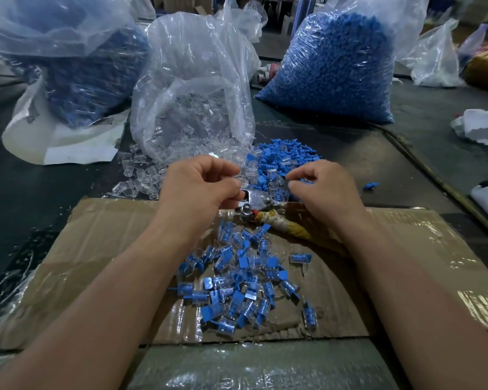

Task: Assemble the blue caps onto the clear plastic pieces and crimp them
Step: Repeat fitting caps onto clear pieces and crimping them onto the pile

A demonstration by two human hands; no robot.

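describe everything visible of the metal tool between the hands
The crimping tool lies on the far edge of the cardboard, between the left hand and the right hand. Its head is flat shiny metal with round bolts; a red band follows, then a handle wrapped in worn yellowish tape that slants under the right forearm. The left hand is at the head; contact unclear.

A dark tabletop (423,164) filled the view; a taped cardboard sheet (110,237) lay flat on it; the room behind was dim and cluttered.

metal tool (261,204) partly hidden by left hand (198,188) and right hand (326,190), anything they pinch indistinct
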